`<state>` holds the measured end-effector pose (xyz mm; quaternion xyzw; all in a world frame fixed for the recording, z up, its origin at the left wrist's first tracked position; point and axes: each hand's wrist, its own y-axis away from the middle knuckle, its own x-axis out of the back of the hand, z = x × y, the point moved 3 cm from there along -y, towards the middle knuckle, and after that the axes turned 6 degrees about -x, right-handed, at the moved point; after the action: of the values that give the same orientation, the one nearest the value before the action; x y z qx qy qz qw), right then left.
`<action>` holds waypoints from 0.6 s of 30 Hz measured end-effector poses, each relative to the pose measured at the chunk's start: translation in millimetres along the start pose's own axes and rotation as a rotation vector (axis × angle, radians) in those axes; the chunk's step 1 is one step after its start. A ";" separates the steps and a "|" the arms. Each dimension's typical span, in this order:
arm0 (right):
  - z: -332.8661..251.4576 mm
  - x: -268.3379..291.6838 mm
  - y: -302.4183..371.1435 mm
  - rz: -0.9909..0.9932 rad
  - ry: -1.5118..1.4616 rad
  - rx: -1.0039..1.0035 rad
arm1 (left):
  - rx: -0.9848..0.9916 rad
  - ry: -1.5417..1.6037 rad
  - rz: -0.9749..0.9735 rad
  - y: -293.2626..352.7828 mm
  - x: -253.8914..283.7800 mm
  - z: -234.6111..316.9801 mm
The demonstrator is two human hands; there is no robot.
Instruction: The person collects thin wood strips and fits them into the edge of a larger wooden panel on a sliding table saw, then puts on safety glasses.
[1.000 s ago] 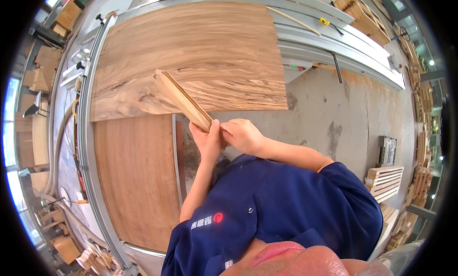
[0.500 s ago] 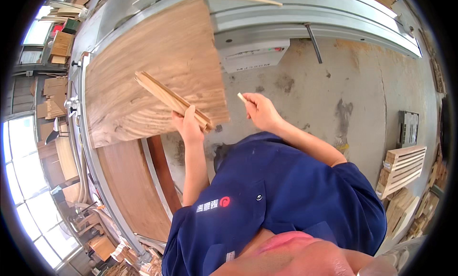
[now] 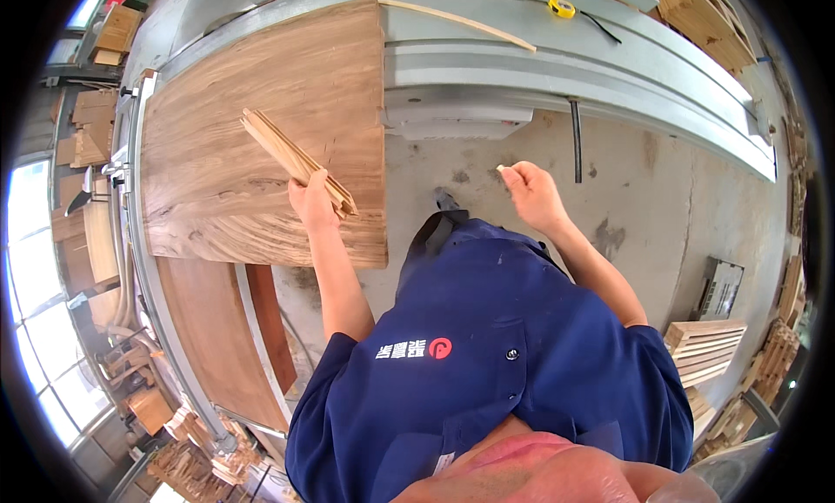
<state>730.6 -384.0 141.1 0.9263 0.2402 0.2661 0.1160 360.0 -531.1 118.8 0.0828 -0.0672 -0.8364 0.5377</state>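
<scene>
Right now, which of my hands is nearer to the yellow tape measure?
Right. Your right hand is below the tape measure in the picture; your left hand is farther off, below and well left.

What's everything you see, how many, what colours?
wooden strips: several, tan, in left hand
small pale piece: one, cream, in right hand
wood-grain board: one, brown, beneath strips
lower panel: one, brown, left
thin wooden strip: one, pale, on metal table
tape measure: one, yellow, on table
metal table: one, grey, top
rod: one, black, table's near edge
slatted wooden stack: one, tan, right
flat case: one, dark grey, right
window panes: many, white, left
wood scraps: many, brown, lower left
shirt: one, navy, below
left hand, right hand: two, bare, middle
</scene>
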 end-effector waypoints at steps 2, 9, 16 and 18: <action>-10.0 22.8 -18.5 0.081 -0.039 -0.036 | -0.005 0.019 0.037 -19.6 -9.5 -2.8; -50.9 77.5 -127.3 0.259 -0.176 0.013 | -0.076 -0.464 0.163 -102.1 9.8 -15.9; -76.7 106.7 -260.0 0.276 0.163 0.064 | -0.168 -0.866 0.308 -103.9 11.2 -23.9; -75.1 106.4 -302.0 0.275 0.219 0.153 | -0.156 -0.929 0.311 -106.4 11.9 -19.9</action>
<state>652.7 -64.5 146.6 0.9220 0.1423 0.3596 -0.0191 264.9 -498.5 77.1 -0.3501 -0.2484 -0.6973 0.5741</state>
